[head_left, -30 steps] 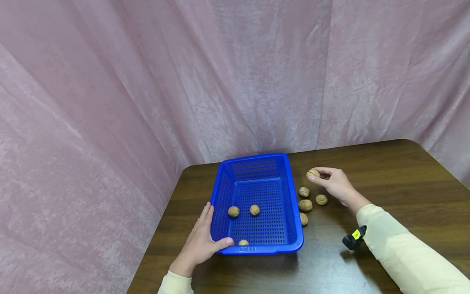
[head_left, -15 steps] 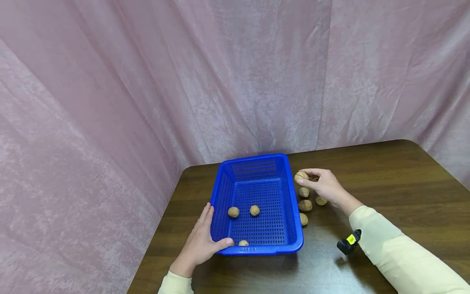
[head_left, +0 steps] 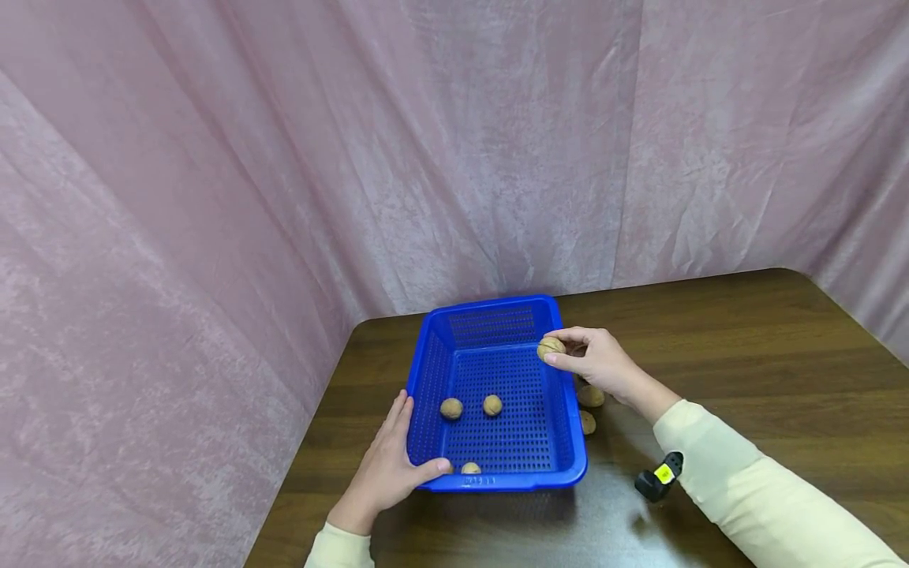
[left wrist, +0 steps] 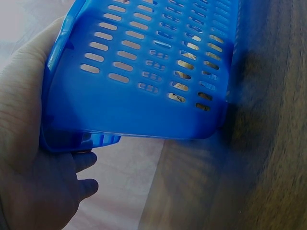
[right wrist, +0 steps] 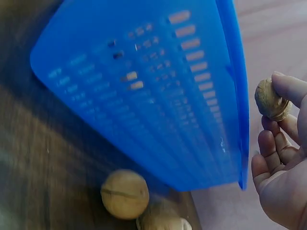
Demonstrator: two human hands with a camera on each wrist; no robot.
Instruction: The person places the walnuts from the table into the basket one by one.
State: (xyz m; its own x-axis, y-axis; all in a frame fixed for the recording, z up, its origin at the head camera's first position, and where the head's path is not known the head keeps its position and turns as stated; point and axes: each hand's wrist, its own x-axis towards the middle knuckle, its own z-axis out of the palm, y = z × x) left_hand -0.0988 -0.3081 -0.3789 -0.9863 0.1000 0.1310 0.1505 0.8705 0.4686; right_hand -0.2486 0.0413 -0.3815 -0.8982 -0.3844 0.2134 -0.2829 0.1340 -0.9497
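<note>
A walnut (head_left: 551,349) is pinched between the thumb and fingertips of my right hand (head_left: 600,364), above the right rim of the blue plastic basket (head_left: 525,481). The right wrist view shows the same walnut (right wrist: 271,99) beyond the basket's rim. My left hand (head_left: 387,465) rests at the basket's near left corner, fingers straight along the left side and thumb lying over the front rim. Inside the basket, one walnut (head_left: 450,409) and another walnut (head_left: 493,405) lie on the mesh floor. A third walnut (head_left: 471,468) shows by the front wall, next to one mostly hidden by my thumb.
Right of the basket, a walnut (head_left: 591,396) and a second walnut (head_left: 587,423) lie on the brown wooden table (head_left: 746,347); my right hand hides the area just beyond them. A black device (head_left: 656,477) is on my right wrist. A pink curtain (head_left: 454,158) hangs behind the table.
My right hand has moved left with the walnut, from over the table to over the basket's right rim. The left hand and basket have stayed in place.
</note>
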